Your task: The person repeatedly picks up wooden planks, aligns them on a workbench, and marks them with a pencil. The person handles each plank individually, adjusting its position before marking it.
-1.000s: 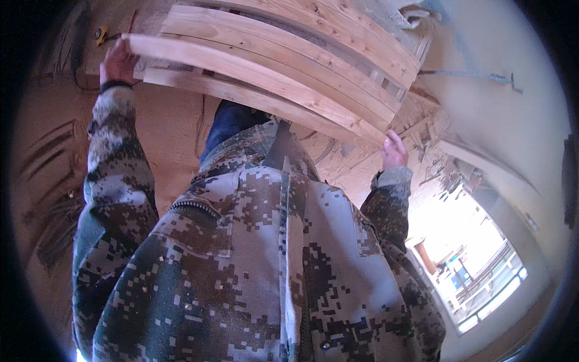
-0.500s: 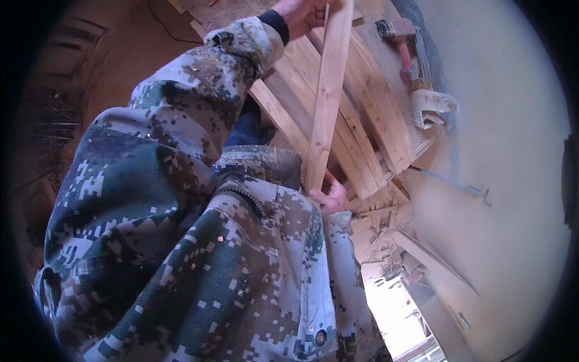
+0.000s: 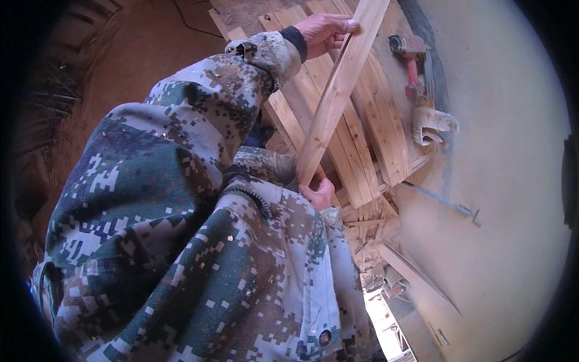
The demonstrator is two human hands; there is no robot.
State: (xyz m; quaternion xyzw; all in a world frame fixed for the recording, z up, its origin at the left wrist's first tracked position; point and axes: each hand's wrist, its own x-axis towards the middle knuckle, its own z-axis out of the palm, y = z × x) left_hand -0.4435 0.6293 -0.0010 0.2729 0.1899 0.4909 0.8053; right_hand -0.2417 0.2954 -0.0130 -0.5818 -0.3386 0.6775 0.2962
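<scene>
A long, narrow wooden plank [image 3: 338,90] is held slantwise in front of me, its lower end close to my jacket and its upper end beyond the top of the view. My left hand [image 3: 325,33] grips its far part by the left edge, thumb over the face and fingers behind. Around the near end, my right hand [image 3: 320,190] is closed, with some of its fingers hidden behind the wood. Below the plank lie several wooden boards [image 3: 379,114] side by side, and another narrow board [image 3: 284,117] is at their left.
Against the pale wall at right is a red-handled power tool [image 3: 412,66]. A curled whitish piece [image 3: 433,125] sits nearer, then a thin metal bar [image 3: 443,200] with a hooked end. Wood scraps [image 3: 365,232] litter the ground. A dark cord [image 3: 192,25] runs at upper left.
The plank has tilted more, its upper part swinging right and its lower end shifting slightly left. My left hand now shows more fully, while both hands keep their hold.
</scene>
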